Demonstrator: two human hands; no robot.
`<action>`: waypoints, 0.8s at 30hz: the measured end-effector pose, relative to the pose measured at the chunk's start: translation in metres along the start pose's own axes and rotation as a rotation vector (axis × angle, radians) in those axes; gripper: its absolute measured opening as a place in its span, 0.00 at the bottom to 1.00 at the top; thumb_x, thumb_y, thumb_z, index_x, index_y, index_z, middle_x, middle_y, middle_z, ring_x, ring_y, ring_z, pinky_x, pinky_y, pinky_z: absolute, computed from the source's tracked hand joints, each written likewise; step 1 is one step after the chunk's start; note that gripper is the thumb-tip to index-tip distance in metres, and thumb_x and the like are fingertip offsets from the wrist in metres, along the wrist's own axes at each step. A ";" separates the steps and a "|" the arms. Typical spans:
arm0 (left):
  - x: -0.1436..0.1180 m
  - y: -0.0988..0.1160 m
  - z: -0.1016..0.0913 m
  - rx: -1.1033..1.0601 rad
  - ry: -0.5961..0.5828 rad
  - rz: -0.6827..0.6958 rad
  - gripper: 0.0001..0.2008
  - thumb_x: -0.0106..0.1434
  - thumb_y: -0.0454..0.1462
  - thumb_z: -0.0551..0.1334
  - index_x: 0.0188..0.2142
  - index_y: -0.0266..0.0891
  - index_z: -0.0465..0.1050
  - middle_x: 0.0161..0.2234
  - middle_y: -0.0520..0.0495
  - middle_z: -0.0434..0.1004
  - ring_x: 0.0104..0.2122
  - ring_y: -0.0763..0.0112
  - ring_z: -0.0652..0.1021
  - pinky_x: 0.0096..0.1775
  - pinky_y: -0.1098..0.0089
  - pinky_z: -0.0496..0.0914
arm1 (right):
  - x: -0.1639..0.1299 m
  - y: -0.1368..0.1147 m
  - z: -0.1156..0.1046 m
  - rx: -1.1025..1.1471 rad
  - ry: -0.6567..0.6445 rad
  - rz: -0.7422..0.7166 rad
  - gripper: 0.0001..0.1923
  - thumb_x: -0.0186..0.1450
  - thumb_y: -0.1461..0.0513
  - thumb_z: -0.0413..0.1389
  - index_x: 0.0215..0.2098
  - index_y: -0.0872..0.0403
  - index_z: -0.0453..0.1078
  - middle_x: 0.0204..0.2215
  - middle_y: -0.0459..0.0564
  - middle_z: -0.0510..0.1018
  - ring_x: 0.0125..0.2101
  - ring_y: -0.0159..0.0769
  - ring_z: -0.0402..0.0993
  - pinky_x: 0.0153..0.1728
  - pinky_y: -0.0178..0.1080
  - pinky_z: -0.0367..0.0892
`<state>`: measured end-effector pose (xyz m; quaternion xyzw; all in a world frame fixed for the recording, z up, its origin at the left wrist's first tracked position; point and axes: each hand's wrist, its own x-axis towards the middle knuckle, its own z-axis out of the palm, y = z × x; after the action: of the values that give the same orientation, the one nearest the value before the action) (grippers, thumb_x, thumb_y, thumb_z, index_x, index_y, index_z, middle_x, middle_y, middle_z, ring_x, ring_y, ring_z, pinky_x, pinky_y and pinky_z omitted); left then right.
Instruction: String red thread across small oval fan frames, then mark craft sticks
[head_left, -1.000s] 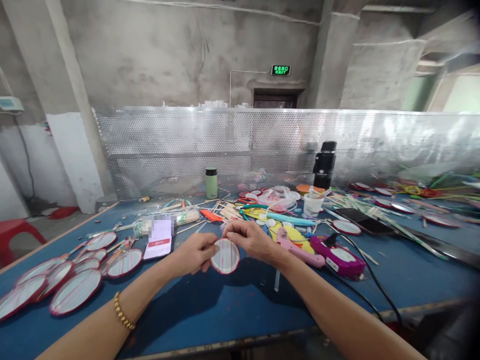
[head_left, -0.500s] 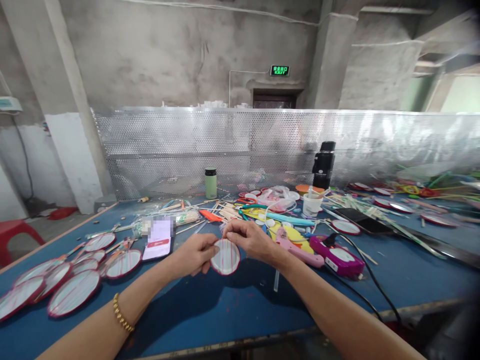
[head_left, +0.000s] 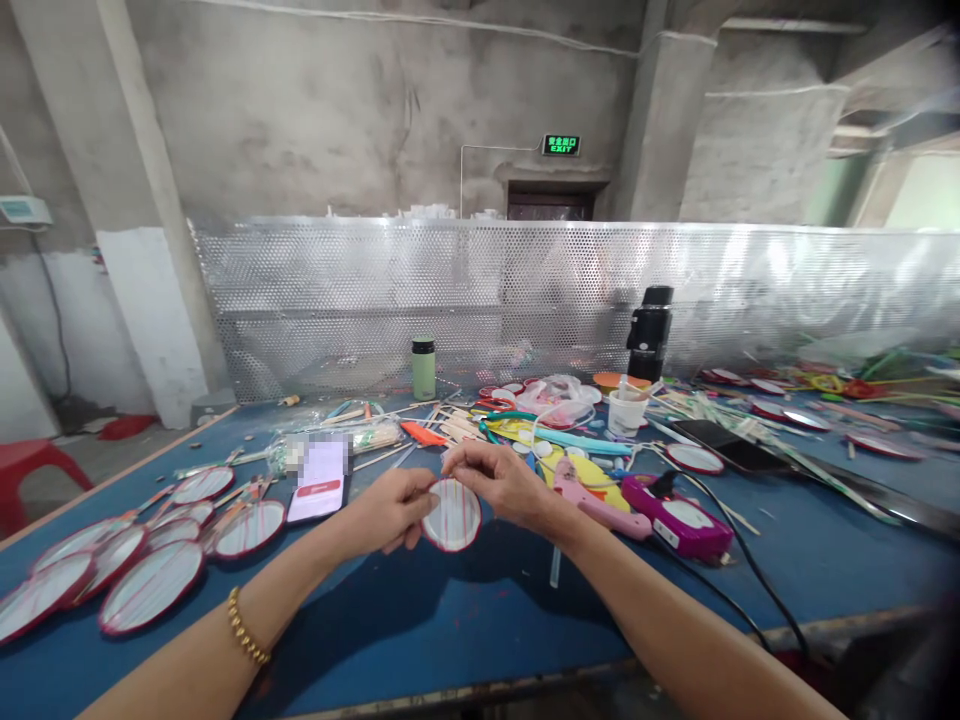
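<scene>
A small round white fan disc [head_left: 452, 516] with a red rim and faint pink stripes is held upright above the blue table [head_left: 465, 620]. My left hand [head_left: 390, 508] grips its left edge with fingers and thumb. My right hand [head_left: 501, 476] pinches the disc's top edge from the right. A gold bead bracelet [head_left: 247, 626] sits on my left wrist.
Several finished red-rimmed fans [head_left: 150, 585] lie at the left. A phone [head_left: 321, 478], a pink glue gun [head_left: 592, 497], a magenta device [head_left: 679, 515] with a black cable, a green bottle [head_left: 423, 368], a white cup [head_left: 625, 411] and sticks are spread behind. A perforated metal screen [head_left: 525, 290] backs the table.
Both hands keep hold of the disc in nearly the same place; the fingers shift slightly at its top edge. The camera view drifted a little.
</scene>
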<state>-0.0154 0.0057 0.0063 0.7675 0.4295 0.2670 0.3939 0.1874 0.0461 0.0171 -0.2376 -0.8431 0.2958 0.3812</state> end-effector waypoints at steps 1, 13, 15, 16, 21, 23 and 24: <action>0.000 0.000 0.000 0.004 0.001 0.001 0.15 0.66 0.48 0.54 0.32 0.39 0.62 0.15 0.57 0.67 0.10 0.81 0.62 0.14 0.79 0.53 | 0.000 0.000 0.000 0.011 -0.013 -0.003 0.08 0.64 0.64 0.51 0.33 0.55 0.73 0.28 0.45 0.72 0.27 0.30 0.64 0.28 0.32 0.58; 0.000 -0.001 0.002 -0.009 -0.017 0.000 0.13 0.67 0.45 0.54 0.31 0.39 0.61 0.15 0.57 0.67 0.10 0.81 0.62 0.14 0.79 0.53 | -0.001 -0.001 -0.002 -0.044 -0.036 -0.023 0.08 0.64 0.65 0.50 0.31 0.55 0.71 0.27 0.44 0.71 0.28 0.30 0.64 0.29 0.32 0.58; 0.001 -0.001 0.002 -0.012 -0.016 0.000 0.13 0.67 0.45 0.54 0.31 0.39 0.61 0.15 0.57 0.67 0.10 0.82 0.62 0.14 0.79 0.52 | -0.001 -0.001 -0.002 -0.047 -0.030 -0.026 0.08 0.64 0.66 0.50 0.31 0.55 0.70 0.27 0.44 0.70 0.28 0.31 0.64 0.29 0.32 0.58; 0.001 -0.001 0.002 -0.013 -0.016 -0.001 0.13 0.67 0.45 0.54 0.31 0.39 0.61 0.15 0.58 0.67 0.10 0.82 0.62 0.13 0.79 0.52 | -0.001 -0.002 -0.002 -0.049 -0.030 -0.026 0.08 0.64 0.66 0.50 0.31 0.55 0.70 0.27 0.44 0.70 0.28 0.31 0.64 0.30 0.32 0.58; -0.001 0.001 0.002 -0.014 -0.023 -0.013 0.13 0.67 0.45 0.53 0.32 0.39 0.62 0.15 0.58 0.66 0.10 0.82 0.61 0.13 0.80 0.52 | -0.002 -0.003 -0.002 -0.059 -0.032 -0.025 0.08 0.65 0.65 0.50 0.31 0.56 0.70 0.26 0.44 0.69 0.27 0.30 0.62 0.29 0.32 0.57; -0.001 0.002 0.002 -0.017 -0.025 -0.011 0.13 0.67 0.46 0.53 0.32 0.39 0.62 0.15 0.58 0.67 0.10 0.82 0.61 0.14 0.80 0.52 | -0.002 -0.002 -0.002 -0.066 -0.030 -0.026 0.08 0.64 0.66 0.50 0.31 0.56 0.70 0.27 0.44 0.69 0.27 0.30 0.62 0.28 0.32 0.57; -0.001 0.002 0.002 -0.020 -0.026 -0.010 0.13 0.67 0.46 0.53 0.32 0.39 0.62 0.16 0.58 0.67 0.10 0.82 0.61 0.14 0.80 0.52 | -0.002 -0.002 -0.002 -0.068 -0.028 -0.028 0.08 0.64 0.66 0.50 0.31 0.56 0.70 0.27 0.44 0.69 0.27 0.30 0.62 0.28 0.32 0.57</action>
<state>-0.0129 0.0037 0.0064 0.7650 0.4253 0.2592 0.4083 0.1899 0.0445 0.0184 -0.2346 -0.8611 0.2647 0.3653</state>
